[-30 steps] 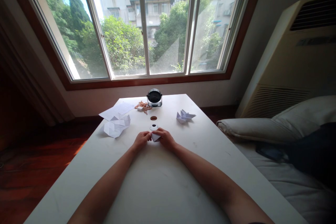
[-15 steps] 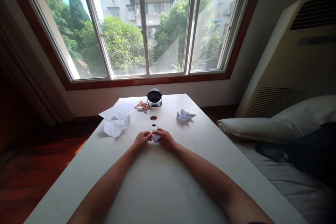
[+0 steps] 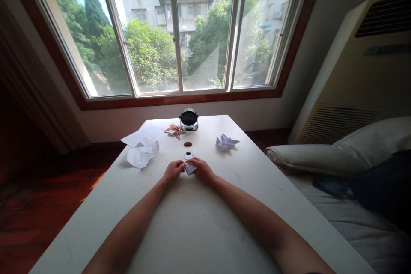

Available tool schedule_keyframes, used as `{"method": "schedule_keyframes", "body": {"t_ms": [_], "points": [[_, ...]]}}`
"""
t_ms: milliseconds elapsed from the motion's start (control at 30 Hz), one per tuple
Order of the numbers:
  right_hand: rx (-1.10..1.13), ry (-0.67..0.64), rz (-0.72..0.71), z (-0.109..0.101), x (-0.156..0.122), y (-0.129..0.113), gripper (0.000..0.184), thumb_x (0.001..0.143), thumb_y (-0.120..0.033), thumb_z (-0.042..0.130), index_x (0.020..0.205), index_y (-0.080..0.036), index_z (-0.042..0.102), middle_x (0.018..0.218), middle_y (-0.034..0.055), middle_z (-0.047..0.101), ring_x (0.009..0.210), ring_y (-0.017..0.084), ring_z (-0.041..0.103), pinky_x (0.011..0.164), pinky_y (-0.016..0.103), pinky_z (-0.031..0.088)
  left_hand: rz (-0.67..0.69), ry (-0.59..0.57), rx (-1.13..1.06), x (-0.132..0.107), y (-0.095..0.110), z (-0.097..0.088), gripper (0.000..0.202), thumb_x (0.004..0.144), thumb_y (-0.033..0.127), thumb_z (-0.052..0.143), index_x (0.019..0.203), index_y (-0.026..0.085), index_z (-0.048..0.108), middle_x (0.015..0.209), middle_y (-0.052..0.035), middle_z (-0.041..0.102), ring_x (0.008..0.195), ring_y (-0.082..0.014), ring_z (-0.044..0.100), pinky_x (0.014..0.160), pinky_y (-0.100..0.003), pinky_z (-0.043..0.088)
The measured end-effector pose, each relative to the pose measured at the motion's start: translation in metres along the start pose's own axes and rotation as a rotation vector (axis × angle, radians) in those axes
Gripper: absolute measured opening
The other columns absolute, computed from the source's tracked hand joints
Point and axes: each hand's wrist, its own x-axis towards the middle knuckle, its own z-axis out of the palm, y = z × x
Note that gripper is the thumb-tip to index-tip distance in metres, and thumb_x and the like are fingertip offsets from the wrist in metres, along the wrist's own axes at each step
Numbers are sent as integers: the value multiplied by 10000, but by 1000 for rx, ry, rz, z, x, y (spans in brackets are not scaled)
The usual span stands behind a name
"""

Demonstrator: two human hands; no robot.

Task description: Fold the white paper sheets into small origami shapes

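I see bright daylight entering through the window (image 3: 154,51), leaving the curtain (image 3: 35,77) and far right in shadow; the tabletop (image 3: 192,218) has a pale sheen, and my wide view stretches toward its edges.

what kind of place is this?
Probably a room in a home: a wide window onto trees, padded furniture beside the white table, and a reddish wood-look floor.

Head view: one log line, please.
left hand: holding folded paper | right hand: holding same paper | black round device: far end of table
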Motion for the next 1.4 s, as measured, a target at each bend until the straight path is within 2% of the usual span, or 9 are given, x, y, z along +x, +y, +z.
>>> {"method": "schedule_keyframes", "body": {"t_ms": [133,567,800,1167,1400], "points": [[-15,17,7,2,0,2,613,676,11,506,1206,-262,650,1152,38,679,981,211,640,859,291,479,7,24,42,0,0,0,386,889,469,484,757,160,673,656,-15,651,626,-149,579,640,-248,415],[-24,6,6,2,0,2,598,665,4,470,1184,-232,648,1138,43,677,979,202,632,854,264,463,4,53,110,-4,10,0,383,882,463,469,715,176,659,653,-14,650,626,-154,570,644,-251,412],[-30,-5,15,0,0,1,572,659,0,473,1141,-241,664,1105,37,677,949,200,633,827,266,458,7,32,134,-5,13,1,392,885,466,456,739,175,674,652,-13,645,617,-154,556,638,-254,403],[-13,-15,42,2,1,6,517,627,-1,489,1042,-231,693,1010,24,690,899,194,625,786,254,447,34,3,220,-6,19,0,395,895,448,447,677,181,642,611,-1,610,595,-147,526,617,-249,364],[-28,-34,40,1,2,5,500,624,-3,503,1024,-228,701,995,20,706,894,203,627,786,261,452,28,-14,231,-8,24,0,389,896,452,452,683,185,638,640,-7,636,604,-150,532,615,-249,355]]}}
